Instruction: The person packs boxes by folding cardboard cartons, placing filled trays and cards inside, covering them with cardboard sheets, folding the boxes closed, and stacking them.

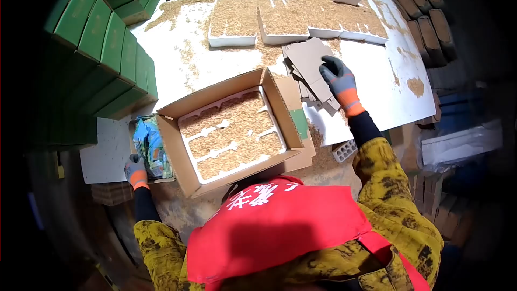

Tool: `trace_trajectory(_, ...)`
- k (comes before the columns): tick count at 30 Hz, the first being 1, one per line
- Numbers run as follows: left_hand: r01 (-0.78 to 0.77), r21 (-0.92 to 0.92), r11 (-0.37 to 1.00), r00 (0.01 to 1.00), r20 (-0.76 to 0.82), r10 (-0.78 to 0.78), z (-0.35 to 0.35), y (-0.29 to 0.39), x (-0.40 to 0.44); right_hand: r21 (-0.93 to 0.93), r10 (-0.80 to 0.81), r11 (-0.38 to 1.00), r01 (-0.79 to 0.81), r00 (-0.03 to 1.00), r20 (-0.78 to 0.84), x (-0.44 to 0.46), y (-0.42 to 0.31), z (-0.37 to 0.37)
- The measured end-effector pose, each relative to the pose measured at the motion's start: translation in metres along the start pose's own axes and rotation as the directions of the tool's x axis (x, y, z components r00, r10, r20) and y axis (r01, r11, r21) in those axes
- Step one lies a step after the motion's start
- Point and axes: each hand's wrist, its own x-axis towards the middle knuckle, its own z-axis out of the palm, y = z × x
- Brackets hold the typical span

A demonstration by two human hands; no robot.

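Note:
An open brown cardboard box stands tilted in front of me. Inside it is a white foam tray filled with brown husk-like shreds, with several of the tray's ridges showing. My right hand, in a grey and orange glove, has its fingers curled at the edge of a loose stack of grey cardboard sheets to the right of the box. My left hand, gloved alike, is at the left edge of a pile of blue printed packets. Its fingers look bent, and their tips are partly hidden.
Green boxes are stacked high at the left. Several white trays of shreds cover the back of the white table, with shreds scattered around. A grey block with holes is by the front edge. Plastic-wrapped sheets are at right.

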Motion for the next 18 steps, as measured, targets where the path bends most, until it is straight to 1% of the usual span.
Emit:
trace_trajectory(1, -0.003, 0.005, 1.0, 1.0, 0.02, 0.002, -0.001, 0.008, -0.004, -0.282, -0.016, 0.959, 0.002, 0.999, -0.047, 0.016, 0.042, 0.002)
trace_trajectory(2, 0.001, 0.018, 1.0, 0.999, 0.04, -0.002, -0.003, 0.015, -0.004, -0.584, 0.084, 0.809, -0.063, 0.996, 0.009, 0.031, 0.075, 0.011)
trace_trajectory(3, 0.013, 0.038, 0.999, 0.998, 0.056, -0.015, -0.009, 0.018, -0.003, -0.731, 0.163, 0.676, -0.096, 0.986, 0.022, 0.036, 0.102, 0.024)
trace_trajectory(5, 0.092, -0.12, 0.988, 0.993, 0.084, -0.082, 0.005, 0.0, 0.01, -0.822, 0.238, 0.569, -0.04, 0.964, 0.118, 0.036, 0.118, 0.04)
trace_trajectory(6, 0.117, -0.238, 0.964, 0.991, 0.091, -0.098, 0.001, 0.004, 0.01, -0.836, 0.215, 0.549, 0.011, 0.964, 0.153, 0.037, 0.127, 0.048)
trace_trajectory(7, 0.029, -0.221, 0.975, 0.999, 0.044, -0.02, 0.006, -0.013, 0.014, -0.847, 0.187, 0.527, 0.061, 0.965, 0.186, 0.036, 0.136, 0.052)
trace_trajectory(9, 0.069, -0.22, 0.973, 0.996, 0.072, -0.054, -0.023, 0.011, -0.002, -0.794, 0.087, 0.578, 0.188, 0.953, 0.289, 0.027, 0.15, 0.046)
trace_trajectory(11, 0.154, -0.424, 0.892, 0.987, 0.108, -0.119, -0.042, 0.012, -0.009, -0.796, 0.095, 0.56, 0.23, 0.937, 0.337, 0.015, 0.147, 0.035)
trace_trajectory(12, 0.086, -0.475, 0.876, 0.995, 0.086, -0.051, -0.059, 0.025, -0.019, -0.772, 0.057, 0.574, 0.273, 0.927, 0.37, 0.015, 0.152, 0.025)
trace_trajectory(13, 0.058, -0.587, 0.807, 0.998, 0.066, -0.024, -0.066, 0.018, -0.018, -0.752, 0.025, 0.583, 0.307, 0.919, 0.394, 0.015, 0.157, 0.015)
trace_trajectory(14, 0.059, -0.577, 0.815, 0.998, 0.039, -0.045, -0.083, 0.041, -0.028, -0.745, 0.038, 0.587, 0.316, 0.909, 0.415, 0.018, 0.15, 0.005)
trace_trajectory(15, 0.053, -0.568, 0.821, 0.998, 0.013, -0.056, -0.11, 0.081, -0.04, -0.709, -0.163, 0.56, 0.43, 0.895, 0.414, 0.023, 0.159, -0.007)
trace_trajectory(17, -0.13, -0.704, 0.698, 0.988, -0.154, 0.029, -0.135, 0.141, -0.059, -0.784, -0.023, 0.551, 0.286, 0.944, 0.328, 0.019, 0.087, -0.029)
trace_trajectory(18, -0.301, -0.6, 0.741, 0.952, -0.239, 0.193, -0.153, 0.182, -0.073, -0.732, -0.313, 0.54, 0.415, 0.906, 0.284, 0.019, 0.08, -0.037)
